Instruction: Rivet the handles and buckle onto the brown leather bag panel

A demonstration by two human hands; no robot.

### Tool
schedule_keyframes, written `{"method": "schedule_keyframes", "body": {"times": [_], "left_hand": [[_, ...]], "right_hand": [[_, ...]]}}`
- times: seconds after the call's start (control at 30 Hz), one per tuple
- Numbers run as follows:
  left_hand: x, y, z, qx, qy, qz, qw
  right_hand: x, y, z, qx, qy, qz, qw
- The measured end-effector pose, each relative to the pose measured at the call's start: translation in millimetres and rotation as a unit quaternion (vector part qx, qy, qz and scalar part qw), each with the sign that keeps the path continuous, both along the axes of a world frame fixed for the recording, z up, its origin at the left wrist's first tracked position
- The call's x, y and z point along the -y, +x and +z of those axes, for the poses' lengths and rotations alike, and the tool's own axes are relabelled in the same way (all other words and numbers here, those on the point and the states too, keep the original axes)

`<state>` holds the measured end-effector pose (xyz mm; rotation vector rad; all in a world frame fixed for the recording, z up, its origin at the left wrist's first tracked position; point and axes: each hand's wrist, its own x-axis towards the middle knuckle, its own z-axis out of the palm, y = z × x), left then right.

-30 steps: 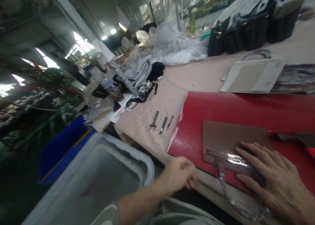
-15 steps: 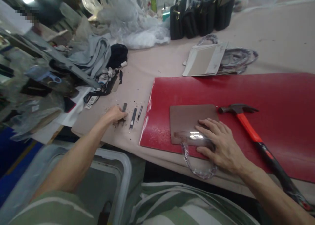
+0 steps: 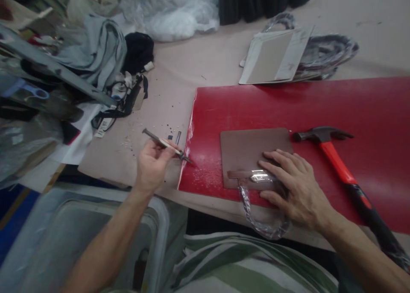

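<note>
Lifted tool [image 3: 165, 144], pinched in left hand [image 3: 151, 167]; held handle [image 3: 235, 174] on panel [image 3: 246, 150], at tool's three o'clock, under open right hand [image 3: 297, 188]. Hadn't brought tool over or gripped hammer [image 3: 335, 160], panel's three o'clock.

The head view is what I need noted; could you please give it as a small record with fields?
Work surface: glossy red flat board on a pale beige table
Left hand: holds a slim dark metal tool, tip above or on the board near its left edge
Right hand: open, lying over a flat brown panel and part of a plastic-wrapped brown handle
Hammer: red-and-black claw hammer, right of the panel
</note>
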<state>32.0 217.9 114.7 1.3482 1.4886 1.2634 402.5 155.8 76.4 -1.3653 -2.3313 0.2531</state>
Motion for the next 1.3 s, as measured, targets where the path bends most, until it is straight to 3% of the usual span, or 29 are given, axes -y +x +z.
{"method": "schedule_keyframes", "body": {"times": [0.13,0.27,0.5,0.63,0.8,0.97,1.3], "left_hand": [[34.6,40.7,-20.8,-0.062,0.109,-0.086,0.988],[41.5,48.6,-35.0,-0.051,0.148,-0.093,0.983],[42.9,45.2,-29.4,-0.066,0.063,-0.05,0.995],[48.6,54.0,-31.2,-0.067,0.125,-0.042,0.989],[56.2,81.6,-34.5,-0.021,0.206,-0.132,0.969],[58.7,98.4,-40.1,-0.002,0.219,-0.155,0.963],[56.4,101.3,-45.4,0.005,0.25,-0.176,0.952]], "right_hand": [[0.1,-0.3,1.3,0.005,-0.002,0.005,1.0],[0.4,-1.0,2.4,-0.001,-0.007,-0.001,1.0],[0.1,-2.2,2.5,-0.008,-0.009,-0.005,1.0],[-0.2,-2.3,2.3,-0.007,-0.006,-0.005,1.0],[-0.4,-2.4,3.5,-0.004,-0.01,-0.007,1.0],[0.0,-3.0,4.4,-0.003,-0.012,-0.006,1.0],[0.6,-2.5,4.0,-0.002,-0.016,-0.004,1.0]]}}
